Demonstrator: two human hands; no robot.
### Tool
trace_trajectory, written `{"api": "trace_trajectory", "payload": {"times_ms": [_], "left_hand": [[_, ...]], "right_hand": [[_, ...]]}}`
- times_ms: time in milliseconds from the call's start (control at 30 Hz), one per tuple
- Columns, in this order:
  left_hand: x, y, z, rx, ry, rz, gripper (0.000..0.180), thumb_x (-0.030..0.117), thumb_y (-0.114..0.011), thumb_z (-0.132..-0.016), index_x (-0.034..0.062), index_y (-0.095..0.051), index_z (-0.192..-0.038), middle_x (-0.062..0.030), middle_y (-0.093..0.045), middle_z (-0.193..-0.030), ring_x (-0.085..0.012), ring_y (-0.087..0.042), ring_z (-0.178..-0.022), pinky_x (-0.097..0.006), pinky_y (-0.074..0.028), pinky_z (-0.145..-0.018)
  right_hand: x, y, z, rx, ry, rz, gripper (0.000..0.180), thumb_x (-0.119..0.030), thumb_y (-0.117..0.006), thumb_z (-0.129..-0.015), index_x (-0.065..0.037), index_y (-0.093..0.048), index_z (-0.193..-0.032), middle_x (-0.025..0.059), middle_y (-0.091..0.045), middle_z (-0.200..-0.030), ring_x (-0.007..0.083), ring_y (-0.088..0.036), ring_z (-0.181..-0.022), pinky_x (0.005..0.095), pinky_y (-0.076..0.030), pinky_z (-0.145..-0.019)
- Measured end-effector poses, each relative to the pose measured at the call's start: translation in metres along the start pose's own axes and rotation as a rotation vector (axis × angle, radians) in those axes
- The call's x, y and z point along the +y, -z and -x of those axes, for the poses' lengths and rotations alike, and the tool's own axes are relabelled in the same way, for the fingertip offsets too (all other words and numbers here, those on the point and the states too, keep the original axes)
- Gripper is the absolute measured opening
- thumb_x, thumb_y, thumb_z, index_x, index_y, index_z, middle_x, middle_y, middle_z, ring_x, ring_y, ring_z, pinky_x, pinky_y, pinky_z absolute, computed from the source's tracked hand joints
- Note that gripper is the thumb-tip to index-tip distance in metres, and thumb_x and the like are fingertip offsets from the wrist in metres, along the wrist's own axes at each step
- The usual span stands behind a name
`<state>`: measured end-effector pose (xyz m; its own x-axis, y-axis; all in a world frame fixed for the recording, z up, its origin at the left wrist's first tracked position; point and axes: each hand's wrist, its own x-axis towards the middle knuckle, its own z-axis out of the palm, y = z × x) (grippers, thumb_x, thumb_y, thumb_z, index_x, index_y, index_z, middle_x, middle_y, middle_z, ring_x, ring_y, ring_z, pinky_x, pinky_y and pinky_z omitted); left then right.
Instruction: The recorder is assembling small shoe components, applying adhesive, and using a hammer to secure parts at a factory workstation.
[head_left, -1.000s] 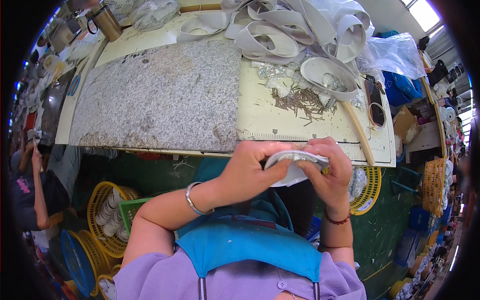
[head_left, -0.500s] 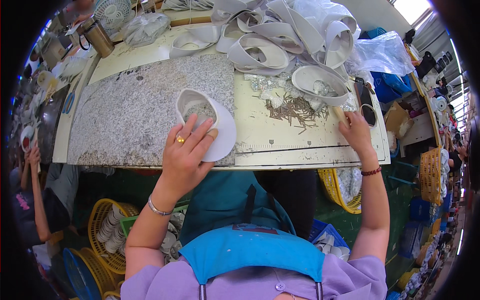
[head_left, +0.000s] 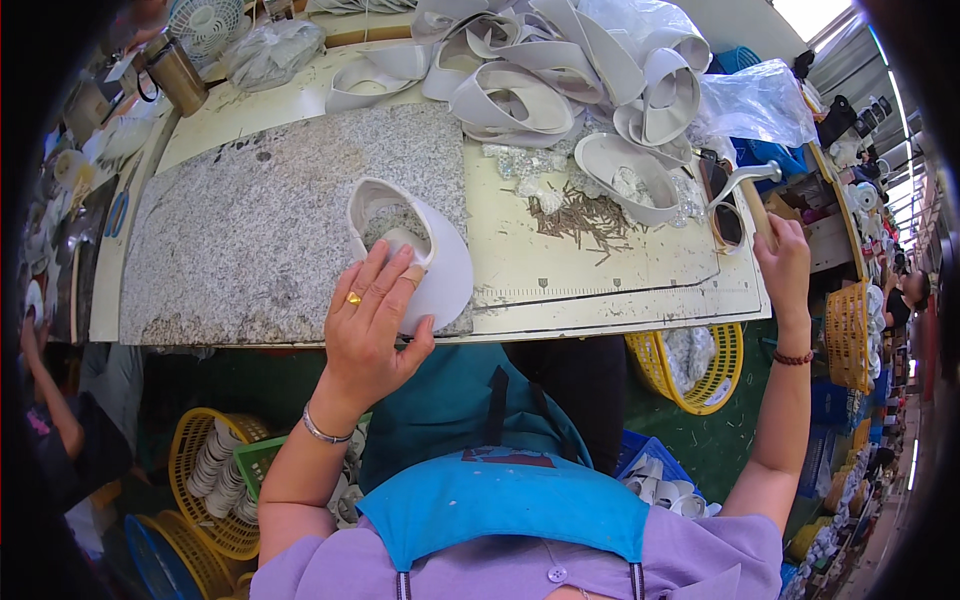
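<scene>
A white curved visor-shaped piece lies on the grey granite slab, near its front right corner. My left hand presses down on it with spread fingers, a ring on one finger. My right hand is stretched out to the bench's right edge and is closed around the wooden handle of a hammer, whose metal head points away from me. A scatter of small nails lies on the cream bench top between my hands.
A heap of white curved pieces fills the back of the bench, with a clear plastic bag to its right. A metal cup stands back left. Yellow baskets sit below. Another person is at the left.
Both hands held the white piece near my chest a second ago. My left hand has since laid it on the slab, and my right hand reached right and closed on the hammer handle.
</scene>
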<state>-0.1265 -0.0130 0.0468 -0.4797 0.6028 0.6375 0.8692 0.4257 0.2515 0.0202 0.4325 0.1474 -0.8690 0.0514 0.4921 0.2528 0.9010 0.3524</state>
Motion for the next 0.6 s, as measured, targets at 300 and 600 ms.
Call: {"api": "trace_trajectory", "payload": {"times_ms": [300, 600], "left_hand": [[0.01, -0.002, -0.007, 0.074, 0.117, -0.118, 0.039, 0.017, -0.065, -0.069, -0.0001, -0.06, -0.104, -0.0117, -0.059, -0.114, -0.0376, -0.045, -0.119, -0.043, -0.034, -0.095], [0.011, -0.008, 0.0, 0.035, 0.175, -0.079, 0.035, 0.018, -0.064, -0.072, -0.0005, -0.063, -0.101, -0.0096, -0.058, -0.115, -0.0352, -0.044, -0.12, -0.042, -0.034, -0.094]], "right_hand": [[-0.131, 0.047, 0.0, -0.315, -0.81, -1.829, 0.031, -0.014, -0.045, -0.081, 0.004, -0.05, -0.105, 0.0021, -0.048, -0.068, 0.0052, -0.042, -0.042, 0.0175, -0.034, -0.035], [-0.236, 0.042, -0.001, -0.763, -0.597, -1.979, 0.03, -0.027, -0.043, -0.095, 0.001, -0.051, -0.101, 0.0009, -0.046, -0.064, 0.0056, -0.042, -0.042, 0.0173, -0.036, -0.037]]}}
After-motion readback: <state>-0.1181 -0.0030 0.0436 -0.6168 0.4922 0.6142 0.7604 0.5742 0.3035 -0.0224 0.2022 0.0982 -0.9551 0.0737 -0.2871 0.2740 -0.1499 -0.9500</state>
